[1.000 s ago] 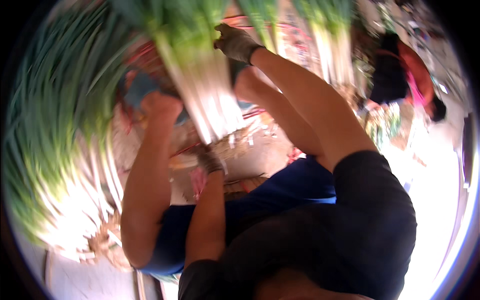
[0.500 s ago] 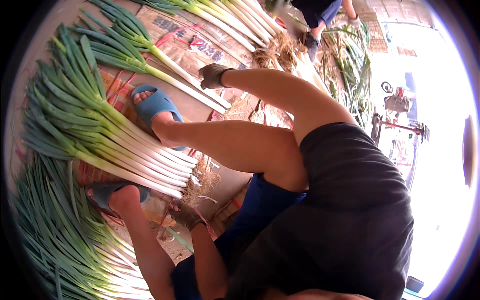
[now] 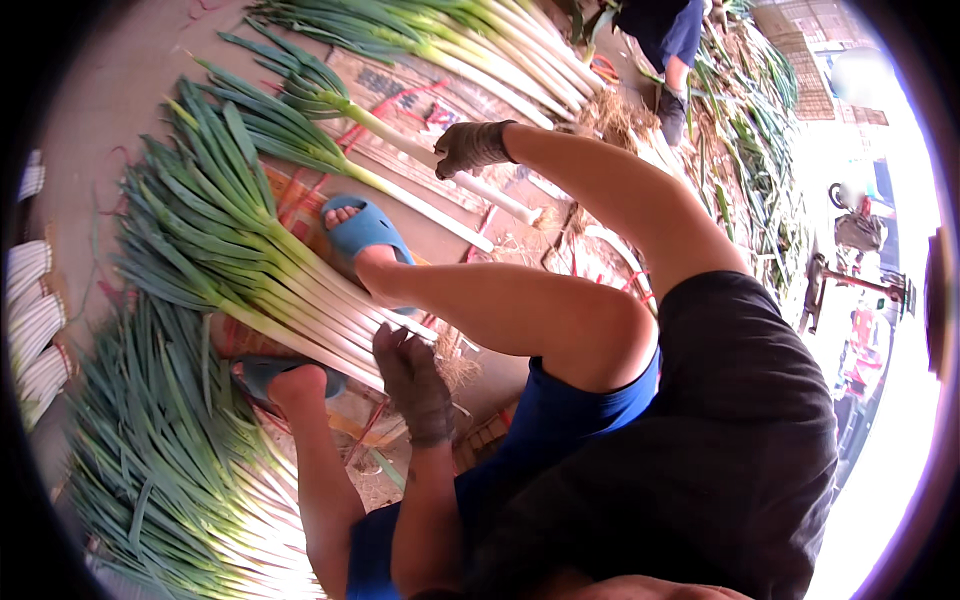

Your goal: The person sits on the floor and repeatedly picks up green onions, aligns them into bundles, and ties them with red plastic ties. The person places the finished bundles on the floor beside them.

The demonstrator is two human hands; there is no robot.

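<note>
A leek (image 3: 400,142) lies beyond the blue sandal (image 3: 370,229), the gloved right hand (image 3: 475,148) curling its fingers around the white stalk. On the sandal's near side spreads a leek bunch (image 3: 300,275), its root ends by the gloved left hand (image 3: 413,388), fingers loosely extended, contact unclear.

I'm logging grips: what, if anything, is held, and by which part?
The right hand seems to grip one leek by its white stem; whether the left hand holds anything can't be told.

Nothing legible; print on cardboard (image 3: 372,78) too small to read.
</note>
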